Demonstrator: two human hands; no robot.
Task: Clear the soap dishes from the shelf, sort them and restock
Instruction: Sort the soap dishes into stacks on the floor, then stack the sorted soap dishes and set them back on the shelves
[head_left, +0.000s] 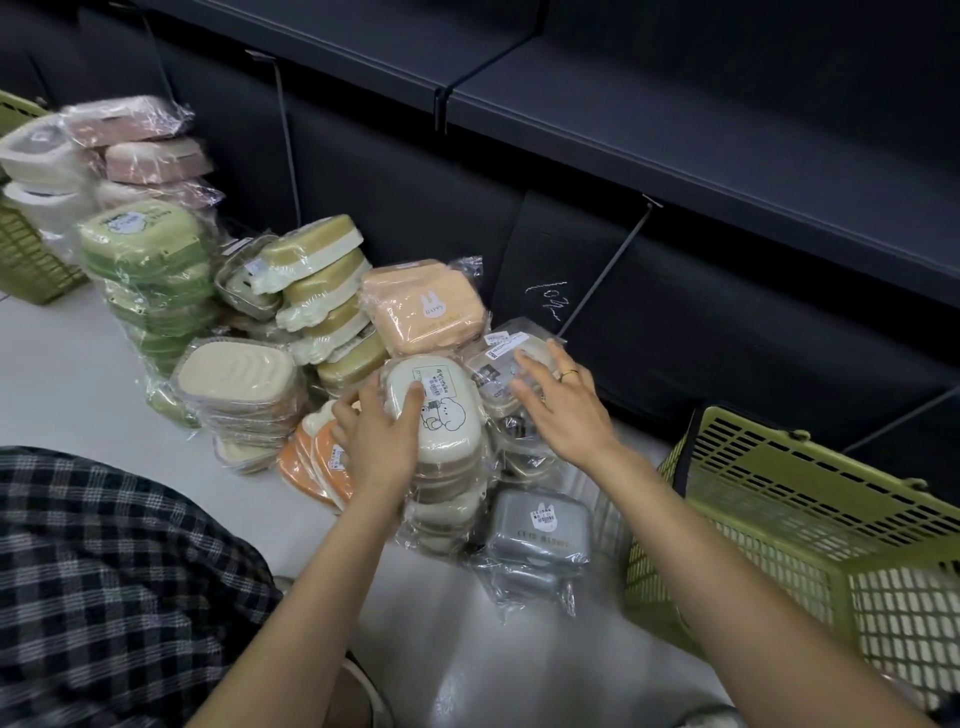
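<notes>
Wrapped soap dishes stand in sorted stacks on the pale floor below a dark shelf (675, 119). My left hand (376, 436) holds the left side of a cream soap dish with a bear drawing (447, 410), which tops a cream stack; the thumb lies across its lid. My right hand (563, 402), a ring on one finger, hovers with spread fingers over a clear-wrapped dish (498, 364) on the stack to the right. A peach rabbit dish (423, 309) sits behind, a grey dish (540, 530) in front. Green (140, 244), olive (317, 270), beige (236, 374) and pink (150, 156) stacks stand to the left.
A green plastic basket (810, 530) stands at the right, close to my right forearm. Another green basket (26, 254) sits at the far left behind the stacks. My plaid-clad knee (104, 571) fills the lower left. Orange dishes (311, 457) lean beside the cream stack.
</notes>
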